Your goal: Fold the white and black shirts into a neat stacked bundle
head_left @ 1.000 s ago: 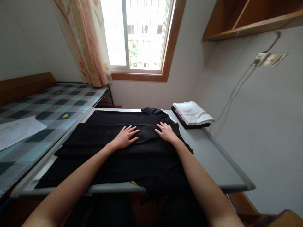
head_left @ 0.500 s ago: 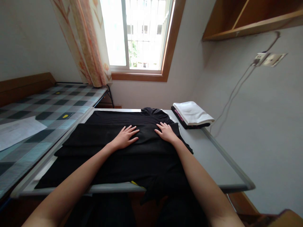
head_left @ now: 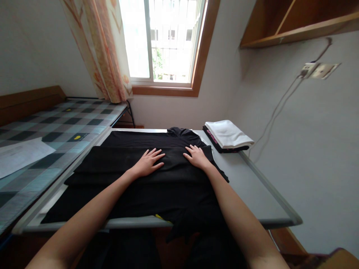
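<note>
A black T-shirt (head_left: pixel 168 198) lies spread across the table, with a folded layer running over its middle. On that layer my left hand (head_left: pixel 148 163) rests flat, fingers spread. My right hand (head_left: pixel 196 157) lies flat on the same layer, further right, its fingers apart too. Neither hand grasps the cloth. At the near edge a sleeve and a bit of yellow hang over the table's rim. Bunched dark cloth shows at the far right end of the shirt.
The pale table (head_left: pixel 252 186) has a raised grey rim. Folded white cloth (head_left: pixel 228 133) sits on folded black cloth (head_left: pixel 212 137) at its far right corner. To the left stands a bed with a checked cover (head_left: pixel 92 122) and a paper sheet (head_left: pixel 24 155). A cable (head_left: pixel 276 108) hangs along the right wall.
</note>
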Tool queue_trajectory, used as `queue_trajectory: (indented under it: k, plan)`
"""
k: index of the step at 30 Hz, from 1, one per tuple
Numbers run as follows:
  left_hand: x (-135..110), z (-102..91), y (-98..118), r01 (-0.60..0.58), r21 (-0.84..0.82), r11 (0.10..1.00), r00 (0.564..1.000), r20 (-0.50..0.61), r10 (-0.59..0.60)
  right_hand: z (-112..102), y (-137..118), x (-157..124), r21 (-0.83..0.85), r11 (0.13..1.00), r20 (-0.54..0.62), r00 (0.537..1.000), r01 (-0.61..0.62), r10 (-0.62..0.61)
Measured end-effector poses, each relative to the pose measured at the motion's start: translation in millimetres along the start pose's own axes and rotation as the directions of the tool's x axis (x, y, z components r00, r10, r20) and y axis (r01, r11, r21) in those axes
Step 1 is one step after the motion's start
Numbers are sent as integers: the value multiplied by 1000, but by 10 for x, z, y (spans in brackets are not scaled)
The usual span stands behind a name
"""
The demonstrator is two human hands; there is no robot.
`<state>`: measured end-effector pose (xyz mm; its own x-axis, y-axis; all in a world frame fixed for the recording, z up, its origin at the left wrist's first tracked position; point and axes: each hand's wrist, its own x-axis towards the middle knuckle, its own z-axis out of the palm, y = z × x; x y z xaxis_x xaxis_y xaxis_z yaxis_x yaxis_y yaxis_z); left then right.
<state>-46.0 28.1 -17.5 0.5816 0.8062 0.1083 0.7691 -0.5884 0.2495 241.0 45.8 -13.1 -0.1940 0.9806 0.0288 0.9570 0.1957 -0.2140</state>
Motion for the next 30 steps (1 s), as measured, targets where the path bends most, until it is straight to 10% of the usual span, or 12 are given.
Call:
queue_trajectory:
  k: [11,16,19,23,30]
  plan:
    - [-4,-4,17,-9,8,1000,1000,-13,10,-24,-16,-13,56,998,-80,997,17,-13]
    - [-16,-94,79,21,19,1000,976,-216,-16,-69,-52,-12,134,986,-274,960,103,-63]
    - [-17,-122,83,79,41,996,950,-305,-63,-49,-72,-18,130,983,-201,974,128,-100]
    - [-11,-60,31,150,77,986,979,-151,-137,-5,-85,-30,56,993,7,995,103,-104]
    - [-3,-4,-23,150,73,986,989,-23,-149,-45,-104,-45,29,994,44,993,105,-106]
